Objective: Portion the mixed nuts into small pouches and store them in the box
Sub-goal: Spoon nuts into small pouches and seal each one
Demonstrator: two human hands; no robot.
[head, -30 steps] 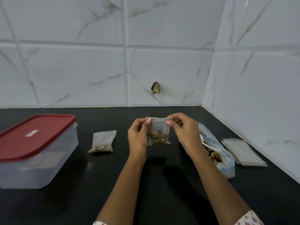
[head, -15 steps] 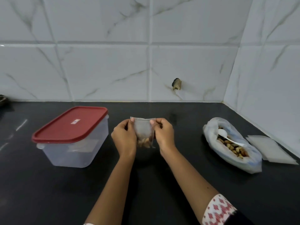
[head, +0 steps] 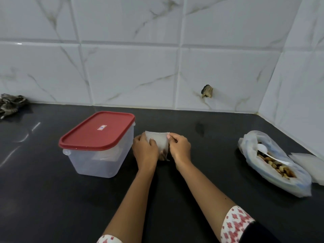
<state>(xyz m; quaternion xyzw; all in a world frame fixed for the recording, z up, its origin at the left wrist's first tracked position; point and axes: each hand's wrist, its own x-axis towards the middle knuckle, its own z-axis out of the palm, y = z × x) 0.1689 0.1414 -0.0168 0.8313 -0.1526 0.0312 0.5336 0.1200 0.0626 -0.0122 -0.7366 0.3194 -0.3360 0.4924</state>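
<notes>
Both the left hand and the right hand pinched the small nut pouch by its top corners above the desk, probably to seal it, just beside the lidded box.

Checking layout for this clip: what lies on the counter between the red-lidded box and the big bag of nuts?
In the head view, both hands, left and right, holding a small pouch; bare counter beyond.
</notes>
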